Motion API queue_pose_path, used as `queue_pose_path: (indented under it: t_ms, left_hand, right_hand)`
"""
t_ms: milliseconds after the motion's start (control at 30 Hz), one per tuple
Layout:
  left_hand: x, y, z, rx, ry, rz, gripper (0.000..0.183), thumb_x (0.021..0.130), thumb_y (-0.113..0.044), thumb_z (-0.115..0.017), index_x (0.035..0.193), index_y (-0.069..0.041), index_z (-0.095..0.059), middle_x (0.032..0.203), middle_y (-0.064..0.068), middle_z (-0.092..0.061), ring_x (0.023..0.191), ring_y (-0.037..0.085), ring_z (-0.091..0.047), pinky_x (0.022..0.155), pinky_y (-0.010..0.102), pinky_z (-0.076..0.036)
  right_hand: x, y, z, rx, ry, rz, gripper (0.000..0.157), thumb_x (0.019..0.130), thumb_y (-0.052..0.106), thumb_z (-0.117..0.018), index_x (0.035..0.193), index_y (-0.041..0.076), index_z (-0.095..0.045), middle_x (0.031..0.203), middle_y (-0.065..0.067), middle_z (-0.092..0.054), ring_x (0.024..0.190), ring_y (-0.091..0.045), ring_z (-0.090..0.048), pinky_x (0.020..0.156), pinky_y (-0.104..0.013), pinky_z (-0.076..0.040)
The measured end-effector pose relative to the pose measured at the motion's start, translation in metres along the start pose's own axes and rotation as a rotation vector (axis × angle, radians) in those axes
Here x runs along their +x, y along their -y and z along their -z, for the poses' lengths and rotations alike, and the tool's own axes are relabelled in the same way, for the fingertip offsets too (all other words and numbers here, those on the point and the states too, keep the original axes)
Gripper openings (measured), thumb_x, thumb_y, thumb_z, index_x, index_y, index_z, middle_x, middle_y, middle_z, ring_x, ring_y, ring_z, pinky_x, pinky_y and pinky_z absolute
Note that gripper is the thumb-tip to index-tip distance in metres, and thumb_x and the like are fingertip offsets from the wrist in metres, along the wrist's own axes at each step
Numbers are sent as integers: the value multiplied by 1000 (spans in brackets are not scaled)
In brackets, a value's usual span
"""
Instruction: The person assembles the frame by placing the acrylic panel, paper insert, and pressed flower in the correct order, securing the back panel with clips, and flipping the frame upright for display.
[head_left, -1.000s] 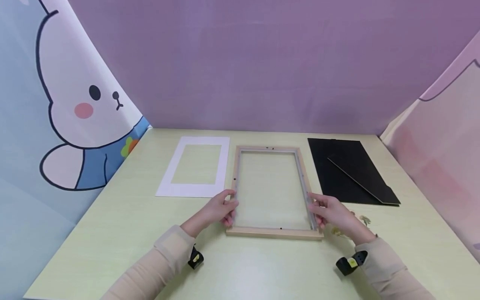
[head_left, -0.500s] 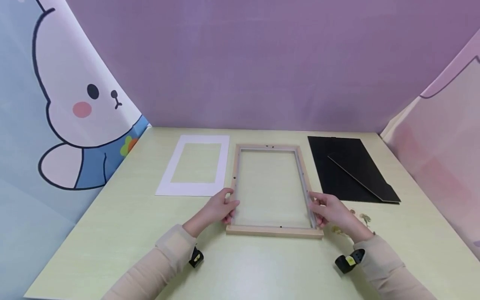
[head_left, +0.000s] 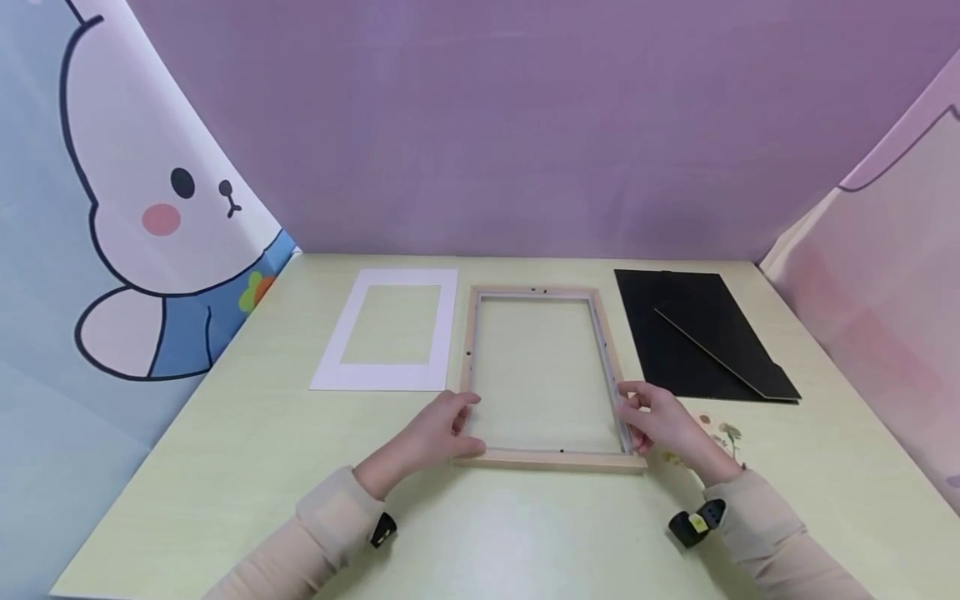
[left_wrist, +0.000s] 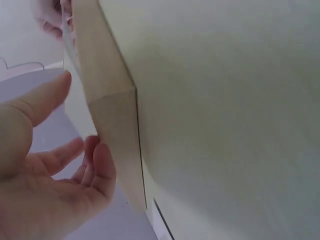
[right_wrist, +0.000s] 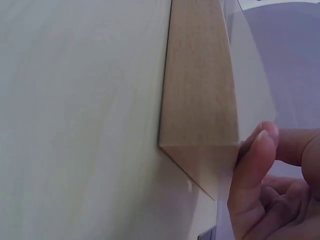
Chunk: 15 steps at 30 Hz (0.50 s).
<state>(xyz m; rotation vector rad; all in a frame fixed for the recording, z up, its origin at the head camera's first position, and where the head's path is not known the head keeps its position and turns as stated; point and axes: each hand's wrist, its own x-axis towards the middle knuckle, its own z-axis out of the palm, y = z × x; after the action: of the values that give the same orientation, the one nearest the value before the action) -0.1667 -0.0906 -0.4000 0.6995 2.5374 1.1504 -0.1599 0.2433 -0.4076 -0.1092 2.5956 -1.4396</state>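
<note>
A light wooden picture frame (head_left: 551, 461) lies flat in front of me, its inner ledge and small dark fixings facing up. A clear sheet (right_wrist: 252, 75) stands slightly above the frame's edge in the right wrist view; its outline is faint from the head. My right hand (head_left: 667, 425) pinches the sheet's edge between thumb and finger at the frame's near right side. At the near left corner, my left hand (head_left: 423, 437) has its thumb spread away from the fingers. In the left wrist view, the fingertips (left_wrist: 104, 160) touch or almost touch the frame's side.
A white mat board (head_left: 337, 346) with a rectangular window lies left of the frame. To the right is a black backing board (head_left: 652, 350) with a folded stand (head_left: 720, 342). Dried pressed flowers (head_left: 729, 433) lie partly under my right wrist.
My left hand has slid toward the frame's near left corner, and its thumb has spread from the fingers, releasing its earlier grip. The right hand holds its place.
</note>
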Motion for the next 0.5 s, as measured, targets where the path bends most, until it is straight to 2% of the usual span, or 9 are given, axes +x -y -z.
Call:
queue_pose_path:
  t_ms: [167, 367, 500]
  left_hand:
    - [-3, -1, -5, 104, -36, 4, 58, 80, -17, -73, 129, 3, -49, 90, 7, -42, 70, 15, -40, 58, 25, -37]
    - [-4, 0, -8, 252, -76, -62, 55, 80, -21, -73, 126, 1, -54, 97, 8, -46, 70, 13, -41, 60, 26, -39]
    - [-6, 0, -9, 291, -89, -75, 50, 80, -23, -73, 121, 1, -58, 99, 8, -47, 71, 13, -40, 62, 26, -38]
  right_hand:
    - [-2, 4, -1, -19, 3, 0, 51, 87, 6, -59, 130, -14, -38, 81, -10, -50, 49, -15, -49, 42, -28, -44]
    - [-5, 11, -2, -84, 13, 10, 58, 85, 9, -63, 131, -15, -36, 82, -10, -49, 49, -15, -48, 42, -26, -41]
    - [-6, 14, -4, -101, 11, 16, 59, 85, 7, -64, 131, -16, -36, 81, -9, -49, 49, -15, -47, 42, -25, -39]
